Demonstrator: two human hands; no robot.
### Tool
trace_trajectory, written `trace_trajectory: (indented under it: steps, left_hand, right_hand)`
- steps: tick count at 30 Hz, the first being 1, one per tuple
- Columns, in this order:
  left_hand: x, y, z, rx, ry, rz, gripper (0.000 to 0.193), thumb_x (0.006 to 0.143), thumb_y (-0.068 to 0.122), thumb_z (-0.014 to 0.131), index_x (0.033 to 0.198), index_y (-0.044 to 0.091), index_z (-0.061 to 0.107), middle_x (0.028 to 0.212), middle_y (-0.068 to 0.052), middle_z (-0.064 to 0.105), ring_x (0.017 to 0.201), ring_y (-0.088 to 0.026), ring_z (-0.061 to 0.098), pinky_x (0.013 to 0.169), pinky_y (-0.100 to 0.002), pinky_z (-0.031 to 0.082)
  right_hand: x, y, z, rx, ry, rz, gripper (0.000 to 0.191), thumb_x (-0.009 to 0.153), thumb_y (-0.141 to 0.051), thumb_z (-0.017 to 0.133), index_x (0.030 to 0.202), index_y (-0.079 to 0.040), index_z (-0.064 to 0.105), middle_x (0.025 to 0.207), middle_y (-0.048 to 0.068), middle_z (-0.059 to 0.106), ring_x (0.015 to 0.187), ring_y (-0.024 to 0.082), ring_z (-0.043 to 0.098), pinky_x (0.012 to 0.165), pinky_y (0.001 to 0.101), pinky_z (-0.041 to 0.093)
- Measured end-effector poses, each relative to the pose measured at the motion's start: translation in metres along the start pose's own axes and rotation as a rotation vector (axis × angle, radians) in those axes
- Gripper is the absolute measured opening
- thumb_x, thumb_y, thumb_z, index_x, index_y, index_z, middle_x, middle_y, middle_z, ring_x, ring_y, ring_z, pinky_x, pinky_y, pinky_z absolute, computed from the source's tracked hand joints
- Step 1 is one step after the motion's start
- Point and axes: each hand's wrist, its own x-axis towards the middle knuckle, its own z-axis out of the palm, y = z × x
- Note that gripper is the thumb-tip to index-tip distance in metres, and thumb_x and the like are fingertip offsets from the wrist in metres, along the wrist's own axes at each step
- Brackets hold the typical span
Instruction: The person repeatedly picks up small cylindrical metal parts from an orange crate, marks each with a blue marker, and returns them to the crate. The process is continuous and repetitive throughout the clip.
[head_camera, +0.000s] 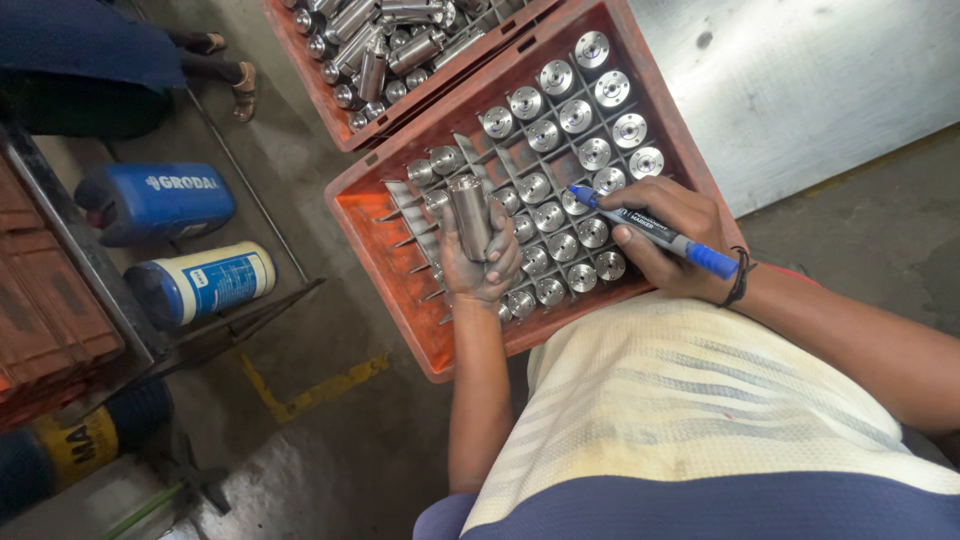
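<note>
The left hand (480, 262) grips a steel cylinder (468, 215) upright over the orange crate (400, 270). The right hand (672, 238) pinches a blue marker (650, 230), tip near racked cylinders (575, 160). Another full crate (310, 75) lies beyond.

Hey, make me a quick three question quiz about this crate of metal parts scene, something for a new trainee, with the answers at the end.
1. True or false: the left hand holds a metal cylinder above the orange crate.
2. What does the right hand hold? A) a blue marker B) a wrench C) a rag
3. Fill in: the other metal parts stand upright in the crate's ______ of dividers.

Key: 1. True. 2. A, the blue marker, tip pointing toward the parts. 3. Grid.
</note>
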Motion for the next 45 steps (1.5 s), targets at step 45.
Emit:
trace_trajectory:
  steps: [45]
  left_hand:
    - [0.067, 0.038, 0.054, 1.707, 0.661, 0.637, 0.013, 0.087, 0.010, 0.077, 0.096, 0.002, 0.075, 0.080, -0.002, 0.074, 0.066, -0.008, 0.062, 0.064, -0.026, 0.051]
  right_hand:
    - [0.002, 0.004, -0.004, -0.025, 0.095, 0.073, 0.022, 0.095, -0.010, 0.066, 0.114, 0.001, 0.067, 0.103, 0.016, 0.073, 0.090, 0.026, 0.073, 0.078, 0.0345, 0.056]
